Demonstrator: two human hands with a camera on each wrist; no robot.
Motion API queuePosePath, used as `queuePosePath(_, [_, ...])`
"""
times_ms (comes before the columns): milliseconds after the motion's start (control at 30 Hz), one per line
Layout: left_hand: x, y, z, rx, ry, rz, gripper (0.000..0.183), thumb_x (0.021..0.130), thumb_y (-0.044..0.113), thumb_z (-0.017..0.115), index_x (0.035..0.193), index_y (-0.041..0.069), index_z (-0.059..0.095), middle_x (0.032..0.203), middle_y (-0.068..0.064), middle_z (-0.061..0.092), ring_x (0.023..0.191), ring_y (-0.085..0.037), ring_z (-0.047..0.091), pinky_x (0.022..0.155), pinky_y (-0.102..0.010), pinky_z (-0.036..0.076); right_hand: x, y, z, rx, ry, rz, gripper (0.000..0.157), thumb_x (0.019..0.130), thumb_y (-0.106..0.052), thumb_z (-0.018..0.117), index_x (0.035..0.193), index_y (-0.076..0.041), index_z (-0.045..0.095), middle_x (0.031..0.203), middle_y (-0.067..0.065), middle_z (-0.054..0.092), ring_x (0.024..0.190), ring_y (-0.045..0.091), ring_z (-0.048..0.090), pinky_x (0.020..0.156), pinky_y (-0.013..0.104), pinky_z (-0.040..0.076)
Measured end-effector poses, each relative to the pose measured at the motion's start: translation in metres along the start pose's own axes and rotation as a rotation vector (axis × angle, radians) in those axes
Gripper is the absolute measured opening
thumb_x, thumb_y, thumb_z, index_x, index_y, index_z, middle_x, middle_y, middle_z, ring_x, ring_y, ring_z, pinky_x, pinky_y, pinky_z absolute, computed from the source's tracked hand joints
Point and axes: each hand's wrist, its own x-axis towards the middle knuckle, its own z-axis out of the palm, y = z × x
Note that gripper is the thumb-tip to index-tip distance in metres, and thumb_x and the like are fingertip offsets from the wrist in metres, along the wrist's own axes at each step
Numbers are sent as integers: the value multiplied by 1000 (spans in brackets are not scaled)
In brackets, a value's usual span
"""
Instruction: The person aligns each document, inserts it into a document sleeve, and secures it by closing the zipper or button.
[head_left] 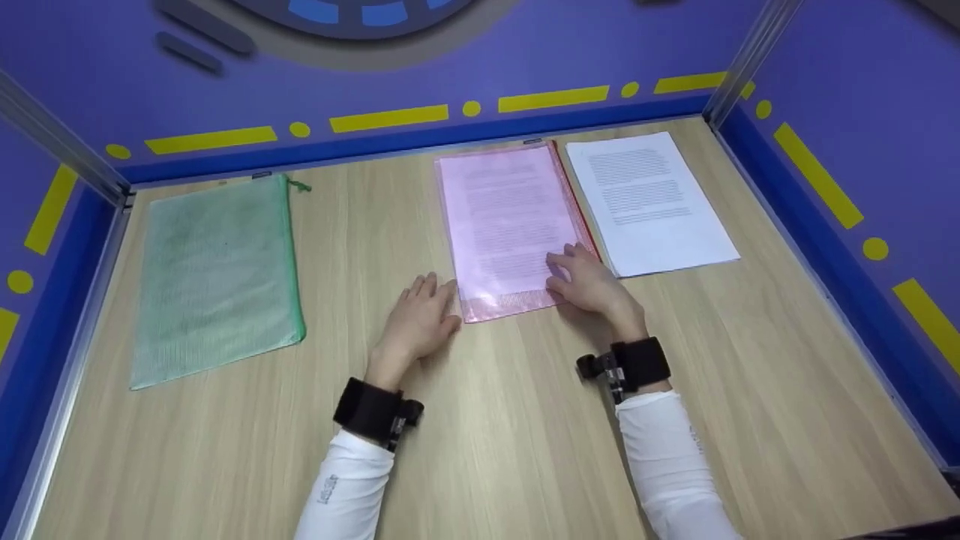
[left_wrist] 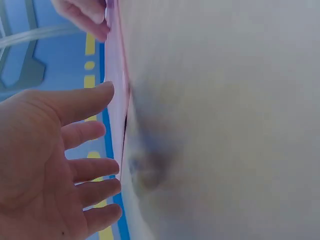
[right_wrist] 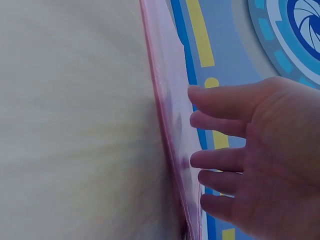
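Note:
A pink zip document bag point(head_left: 510, 225) lies flat, with a printed sheet showing through it and a red zip along its right side. Beside its lower left corner is my left hand point(head_left: 420, 319), fingers extended and spread, fingertips right at the bag's edge. My right hand point(head_left: 592, 285) rests over the lower right corner, fingertips on the bag and thumb apart from the fingers. The right wrist view has the right palm point(right_wrist: 270, 160) with loosely straight fingers at the bag's pink edge point(right_wrist: 162, 120). In the left wrist view the left fingers are likewise straight, gripping nothing.
A stack of printed white paper point(head_left: 652, 202) lies just right of the pink bag. Farther left is a green mesh zip pouch point(head_left: 217, 277) with a green pull cord. Blue panels point(head_left: 405, 82) with yellow marks wall in the wooden table point(head_left: 495, 450) at the back and sides.

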Motion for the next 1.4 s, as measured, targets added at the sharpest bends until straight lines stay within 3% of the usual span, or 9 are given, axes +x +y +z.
queuePosePath(133, [-20,-27,-14,13,68,-49,58,99,28,59,150,6,41,157,-30,31,149,-47,24,123,-58,22,2,-9,5,-6,54,-33,51,99,-26,55,145,-3,49,155,30,36,150,45,24,123,56,22])
queuePosePath(300, [-47,-64,-25,84,176,-78,55,97,25,61,144,1,47,153,-35,35,147,-52,26,119,-63,26,5,-25,10,26,162,-73,44,100,-28,56,139,-7,57,148,24,50,141,41,44,117,53,35])
queuePosePath(433, [-70,-98,-35,78,233,-110,52,98,22,60,142,-3,48,150,-37,37,144,-55,28,117,-64,27,6,-37,14,42,195,-118,42,99,-26,58,136,-8,60,142,20,57,132,40,54,113,51,42])
queuePosePath(733, [-111,-162,-58,44,238,-236,62,99,26,57,144,-12,38,150,-45,25,139,-63,22,114,-70,25,6,-44,19,44,217,-146,38,99,-24,59,134,-9,62,132,14,66,123,31,63,106,46,49])
queuePosePath(867, [-123,-184,-67,33,145,-304,67,100,30,53,145,-16,33,148,-48,21,136,-65,22,111,-71,26,6,-44,21,40,213,-145,38,99,-24,59,133,-10,63,132,13,66,123,31,64,106,45,49])
queuePosePath(1033, [-127,-194,-70,38,41,-356,65,102,33,49,145,-14,34,148,-47,22,134,-65,26,109,-71,30,6,-42,20,45,216,-138,38,98,-24,59,133,-9,63,132,13,66,118,30,66,104,45,51])
queuePosePath(1400, [-113,-165,-64,111,49,-329,59,101,28,50,143,-12,39,143,-44,35,128,-63,35,100,-69,40,5,-39,19,29,224,-140,37,98,-25,59,132,-9,64,130,14,67,117,31,67,100,47,52])
